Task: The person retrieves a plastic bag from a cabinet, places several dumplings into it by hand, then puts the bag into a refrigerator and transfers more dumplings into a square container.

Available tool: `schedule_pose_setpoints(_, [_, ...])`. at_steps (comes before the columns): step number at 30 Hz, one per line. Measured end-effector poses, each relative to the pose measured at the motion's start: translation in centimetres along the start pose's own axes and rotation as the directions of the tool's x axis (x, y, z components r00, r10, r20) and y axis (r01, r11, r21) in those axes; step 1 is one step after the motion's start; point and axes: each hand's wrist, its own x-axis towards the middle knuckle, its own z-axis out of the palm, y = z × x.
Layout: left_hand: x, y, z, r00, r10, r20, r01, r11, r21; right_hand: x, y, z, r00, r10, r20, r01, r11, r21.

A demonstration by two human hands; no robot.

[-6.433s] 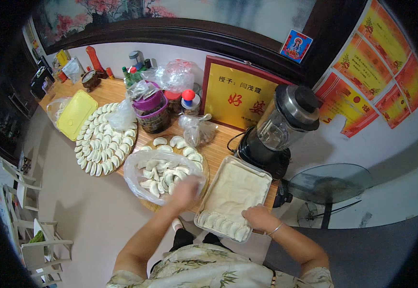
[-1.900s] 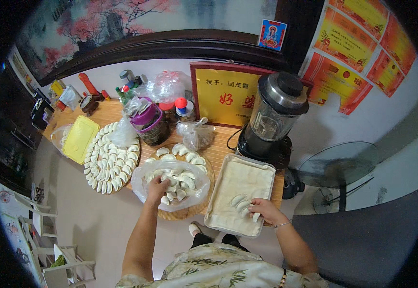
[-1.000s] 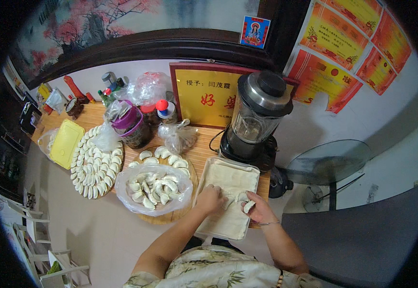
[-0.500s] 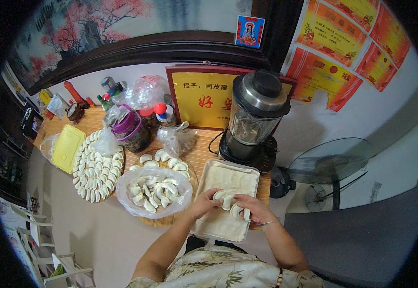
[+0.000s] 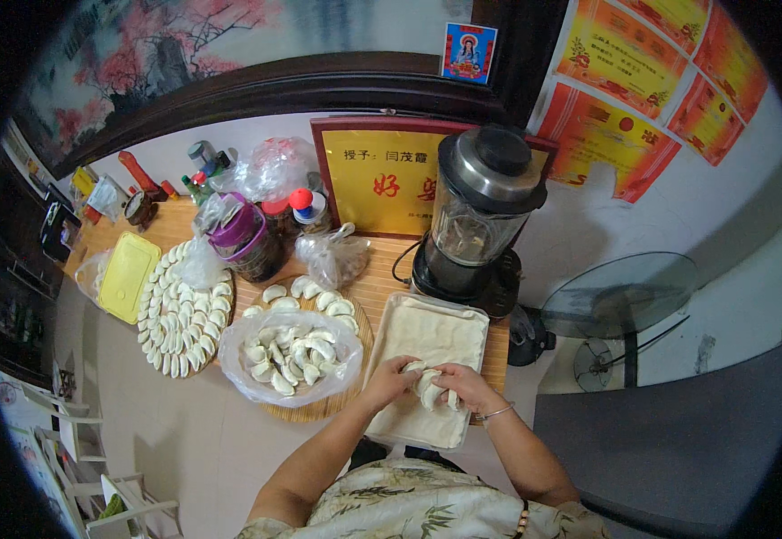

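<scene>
Over a rectangular tray [image 5: 378, 355] with a pale, floury-looking lining, I have several crescent-shaped dumplings [image 5: 430, 392] between my hands. The fingers of my left hand [image 5: 393, 383] close on the left side of the bunch. My right hand [image 5: 467, 386], with a bangle at the wrist, grips the dumplings from the right, one of them hanging below its fingers. Just left of the tray, a bowl lined with a clear plastic bag [image 5: 244, 377] holds a heap of dumplings. It rests on a round slatted board [image 5: 364, 334] that has more dumplings along its far edge.
A round tray of dumplings [image 5: 184, 314] lies farther left beside a yellow lid [image 5: 128, 278]. Behind stand a purple-topped container [image 5: 243, 238], a knotted plastic bag [image 5: 333, 258] and a blender [image 5: 472, 225]. A framed gold plaque [image 5: 377, 180] leans on the wall. A fan [image 5: 607, 301] stands right.
My hands have drawn closer together around the dumplings, the right one shifting slightly left. The dumplings in my grip are now bunched more tightly.
</scene>
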Motion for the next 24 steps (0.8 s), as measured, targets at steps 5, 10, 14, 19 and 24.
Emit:
schedule_pose_setpoints(5, [-1.3, 1.2, -0.5, 0.998, 0.029, 0.054, -0.031, 0.999, 0.027, -1.1, -1.4, 1.0, 0.996, 0.072, 0.051, -0.073, 0.997, 0.023])
schedule_pose_setpoints(10, [-0.5, -1.0, -0.9, 0.996, 0.088, 0.025, -0.091, 0.99, 0.105, -0.2, -0.2, 2.1, 1.0, 0.028, 0.004, -0.028, 1.0, 0.006])
schedule_pose_setpoints(14, [-0.9, -0.5, -0.9, 0.998, 0.062, -0.014, -0.057, 0.973, 0.222, -0.5, -0.6, 3.1, 0.998, 0.028, -0.053, -0.03, 0.999, -0.027])
schedule_pose_setpoints(19, [-0.8, -1.1, -1.1, 0.999, 0.041, -0.034, -0.031, 0.968, 0.249, -0.2, -0.2, 3.0, 0.996, 0.071, -0.055, -0.074, 0.996, -0.04])
schedule_pose_setpoints(24, [-1.4, 0.1, -1.0, 0.999, -0.032, -0.026, 0.037, 0.977, 0.209, -0.1, 0.3, 2.4, 0.998, 0.065, 0.015, -0.066, 0.997, 0.049])
